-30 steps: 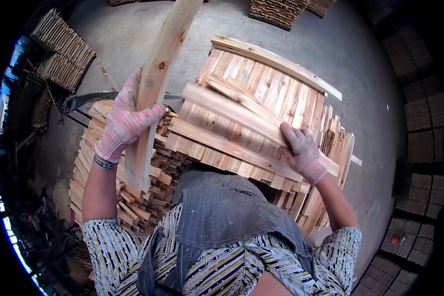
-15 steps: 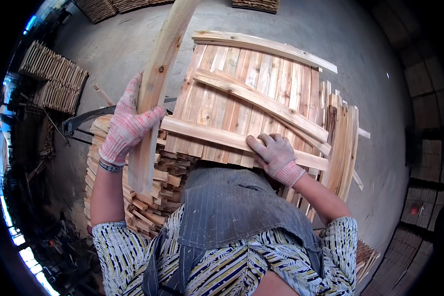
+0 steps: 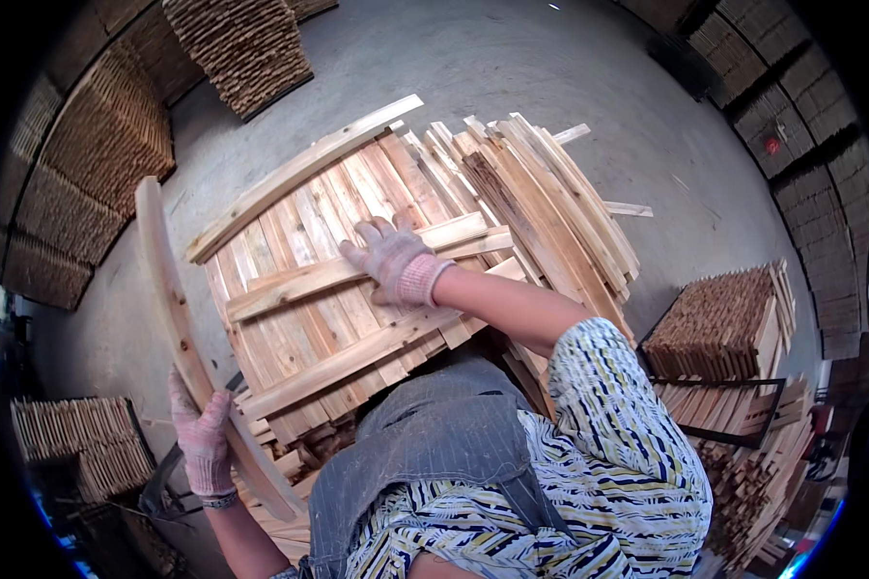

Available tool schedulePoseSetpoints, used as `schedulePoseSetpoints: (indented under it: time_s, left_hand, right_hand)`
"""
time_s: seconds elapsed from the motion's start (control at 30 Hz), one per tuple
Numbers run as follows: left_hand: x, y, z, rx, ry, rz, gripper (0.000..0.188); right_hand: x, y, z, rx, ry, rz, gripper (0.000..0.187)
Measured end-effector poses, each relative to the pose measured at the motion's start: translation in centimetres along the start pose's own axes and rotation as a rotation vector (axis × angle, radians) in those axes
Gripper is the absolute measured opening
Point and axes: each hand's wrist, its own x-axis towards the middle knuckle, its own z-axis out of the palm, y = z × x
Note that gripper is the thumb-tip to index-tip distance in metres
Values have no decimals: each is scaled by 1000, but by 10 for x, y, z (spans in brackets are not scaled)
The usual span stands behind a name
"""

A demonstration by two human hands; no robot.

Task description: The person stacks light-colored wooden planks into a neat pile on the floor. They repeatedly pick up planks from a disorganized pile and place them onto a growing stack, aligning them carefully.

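Wooden and long, the plank (image 3: pixel 179 309) stands left of the row of slats (image 3: pixel 294 236), its axis slanting from upper left to lower right; the left hand (image 3: pixel 203 439) has its grip closed around it. Spread fingers of the right hand (image 3: pixel 404 262) span a crosswise board (image 3: pixel 299 291) pointing upper right; whether that grip is tight, I cannot tell.

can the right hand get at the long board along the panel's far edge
Likely yes: the right hand is over a middle board, only the flat panel shows between that and the far-edge board, and nothing covers it.
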Motion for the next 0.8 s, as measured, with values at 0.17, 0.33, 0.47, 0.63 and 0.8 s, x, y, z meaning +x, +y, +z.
schedulePoseSetpoints:
  time_s: [0.17,0.33,0.47,0.63,0.8]
  left_hand:
    - [32,33,53,-4,-73,-39,89]
    - [56,33,53,-59,46,-55,88]
    - [93,1,69,-6,82,-237,79]
    - [139,-76,92,440,155,-251,95]
    - [142,-63,102,612,112,-263,102]
  right_hand:
    - [22,35,18,159,-149,-9,57]
    - [28,33,-36,42,-85,-65,53]
    - [-1,34,-87,254,-303,260,76]
    - [-17,20,-15,635,-130,467,88]
    - [7,18,19,625,-107,576,85]
